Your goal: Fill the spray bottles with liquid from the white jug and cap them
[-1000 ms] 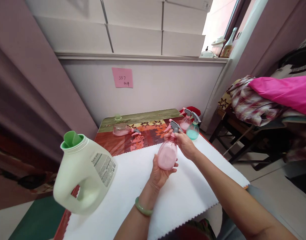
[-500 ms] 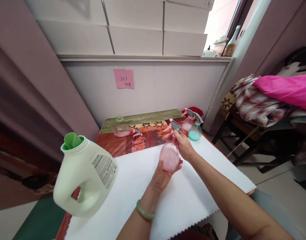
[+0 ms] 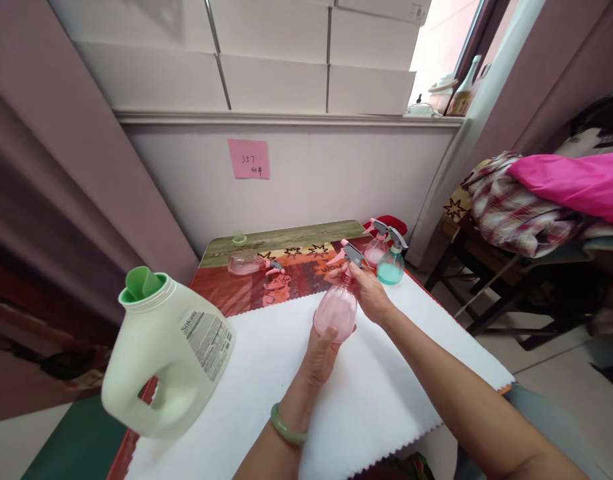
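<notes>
Held above the white cloth is a pink, see-through spray bottle (image 3: 337,308) with a pink and grey trigger head, tilted a little. Cupping its round body from below is my left hand (image 3: 322,350), thumb across the front, a green bangle on the wrist. My right hand (image 3: 369,290) grips the bottle at its neck, fingers closed just under the trigger head. Beyond it stand a second pink spray bottle (image 3: 375,252) and a green one (image 3: 391,268). Another pink spray bottle (image 3: 246,264) lies on its side farther left.
A large pale green jug (image 3: 171,360) without its cap stands at the left of the table. A small green cap (image 3: 239,237) sits at the back edge. The white cloth (image 3: 266,373) covers the near part. Clothes (image 3: 511,207) are heaped at the right.
My left hand has shifted its hold around the bottle's body, the thumb now lying across the front. The bottle's lower end has swung slightly left. My right hand stays at the neck.
</notes>
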The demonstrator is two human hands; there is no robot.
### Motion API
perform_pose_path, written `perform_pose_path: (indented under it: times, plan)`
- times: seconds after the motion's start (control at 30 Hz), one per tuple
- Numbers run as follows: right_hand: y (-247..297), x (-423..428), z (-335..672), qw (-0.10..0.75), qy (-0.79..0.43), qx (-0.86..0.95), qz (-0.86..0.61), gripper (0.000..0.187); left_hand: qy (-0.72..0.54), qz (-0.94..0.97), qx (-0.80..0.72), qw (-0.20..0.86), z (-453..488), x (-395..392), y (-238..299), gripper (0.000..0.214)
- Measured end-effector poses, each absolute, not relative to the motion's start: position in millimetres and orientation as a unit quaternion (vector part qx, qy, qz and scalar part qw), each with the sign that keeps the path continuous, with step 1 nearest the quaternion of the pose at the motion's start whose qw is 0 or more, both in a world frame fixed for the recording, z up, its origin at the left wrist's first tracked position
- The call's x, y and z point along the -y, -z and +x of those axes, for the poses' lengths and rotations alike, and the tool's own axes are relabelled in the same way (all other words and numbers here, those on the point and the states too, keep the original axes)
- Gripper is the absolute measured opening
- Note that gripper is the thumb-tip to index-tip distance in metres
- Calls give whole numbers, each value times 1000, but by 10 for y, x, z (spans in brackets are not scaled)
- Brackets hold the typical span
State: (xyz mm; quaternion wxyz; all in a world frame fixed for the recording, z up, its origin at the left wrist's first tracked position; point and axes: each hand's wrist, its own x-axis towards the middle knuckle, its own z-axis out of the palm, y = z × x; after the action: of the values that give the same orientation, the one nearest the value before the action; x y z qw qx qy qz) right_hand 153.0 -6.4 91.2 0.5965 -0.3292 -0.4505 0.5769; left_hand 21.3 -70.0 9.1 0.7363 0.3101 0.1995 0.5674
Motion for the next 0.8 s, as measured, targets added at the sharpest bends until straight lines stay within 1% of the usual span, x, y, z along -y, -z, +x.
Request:
perform_pose_path:
  times: [0.07, 0.17, 0.27, 0.33, 0.47, 0.63, 0.8]
  plan:
    - [-934, 64, 1541, 604, -574, 446, -326, 37, -572, 317, -198, 730, 217, 697, -94, 81]
    - [-945, 63, 1522, 641, -551, 438, -307, 35, -573, 320, -190, 730, 224, 697, -84, 76]
    - [-880, 69, 1469, 680, -511, 436, -294, 33, -573, 318, -191, 731, 221, 699, -86, 74]
    - [-809, 78, 1441, 687, -502, 433, -297, 34, -570, 319, -193, 732, 212, 700, -102, 74]
    - [-727, 84, 1448, 664, -520, 437, -311, 37, -553, 332, -192, 739, 199, 699, -138, 77]
    - [-763, 77, 1502, 640, -554, 447, -290, 33, -558, 316, -213, 737, 201, 702, -112, 75]
    - [-793, 89, 1531, 622, -579, 450, -275, 32, -532, 294, -217, 764, 187, 707, -58, 75]
